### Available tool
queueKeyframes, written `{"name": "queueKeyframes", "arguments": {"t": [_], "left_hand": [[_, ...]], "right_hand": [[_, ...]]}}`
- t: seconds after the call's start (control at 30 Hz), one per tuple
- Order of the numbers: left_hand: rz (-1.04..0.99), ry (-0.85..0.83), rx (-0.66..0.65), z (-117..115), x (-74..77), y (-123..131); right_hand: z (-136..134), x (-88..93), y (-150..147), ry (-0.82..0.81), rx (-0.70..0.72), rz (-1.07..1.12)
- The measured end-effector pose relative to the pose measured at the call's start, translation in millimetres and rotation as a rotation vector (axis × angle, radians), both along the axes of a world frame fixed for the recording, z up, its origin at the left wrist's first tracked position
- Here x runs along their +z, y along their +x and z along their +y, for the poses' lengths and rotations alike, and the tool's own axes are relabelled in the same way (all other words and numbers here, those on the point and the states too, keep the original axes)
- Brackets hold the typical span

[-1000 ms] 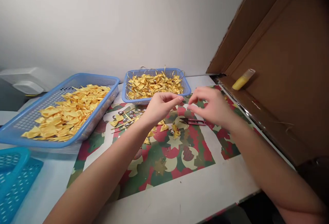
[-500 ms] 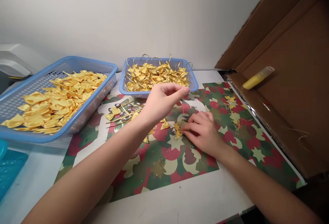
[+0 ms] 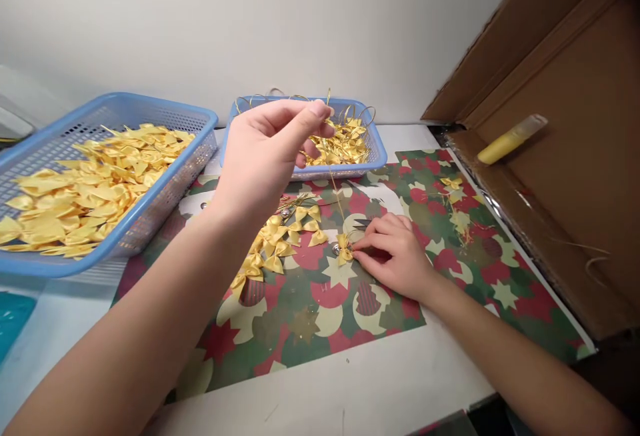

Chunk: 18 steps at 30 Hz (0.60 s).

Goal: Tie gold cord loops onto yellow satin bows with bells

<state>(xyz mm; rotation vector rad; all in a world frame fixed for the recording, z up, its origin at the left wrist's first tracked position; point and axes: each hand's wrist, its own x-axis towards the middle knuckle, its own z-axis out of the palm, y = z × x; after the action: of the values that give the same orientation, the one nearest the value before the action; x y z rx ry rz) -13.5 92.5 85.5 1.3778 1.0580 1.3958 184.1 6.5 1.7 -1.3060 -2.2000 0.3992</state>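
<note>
My left hand (image 3: 273, 146) is raised in front of the far basket, thumb and finger closed on a thin gold cord (image 3: 337, 191). The cord runs down to a yellow ribbon bow (image 3: 344, 250) with a silver bell (image 3: 337, 248) beside it. Low on the patterned sheet, my right hand (image 3: 393, 256) pinches that bow at its right edge. Dark pointed tips (image 3: 361, 224), perhaps scissors, show behind the right fingers; whether the hand holds them I cannot tell. Several loose yellow bows (image 3: 274, 249) lie under and right of my left forearm, which partly hides them.
A blue basket (image 3: 170, 189) of yellow bows stands at left. Another blue basket (image 3: 377, 156) at the back holds bows with gold loops. Cardboard (image 3: 560, 176) walls the right side, with a yellow tube (image 3: 513, 139) against it. Thread scraps (image 3: 463, 223) lie at right.
My left hand has risen up and to the left, drawing the gold cord taut above the bow. The right hand stays at the bow. The view has shifted slightly.
</note>
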Motion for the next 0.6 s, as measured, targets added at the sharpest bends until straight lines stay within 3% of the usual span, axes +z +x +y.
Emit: {"name": "queueKeyframes", "arguments": {"t": [0.23,0.37,0.6], "left_hand": [[0.007,-0.029,-0.055,-4,-1.1,5],[-0.004,-0.028,-0.087,-8,0.8,8],[-0.033,-0.041,-0.092,-15,6.3,12]], "right_hand": [[0,5.9,0,0.094,-0.079,0.208],[3,3.5,-2,-0.033,-0.153,0.258],[8,-0.9,-11,-0.156,-0.103,0.226]]}}
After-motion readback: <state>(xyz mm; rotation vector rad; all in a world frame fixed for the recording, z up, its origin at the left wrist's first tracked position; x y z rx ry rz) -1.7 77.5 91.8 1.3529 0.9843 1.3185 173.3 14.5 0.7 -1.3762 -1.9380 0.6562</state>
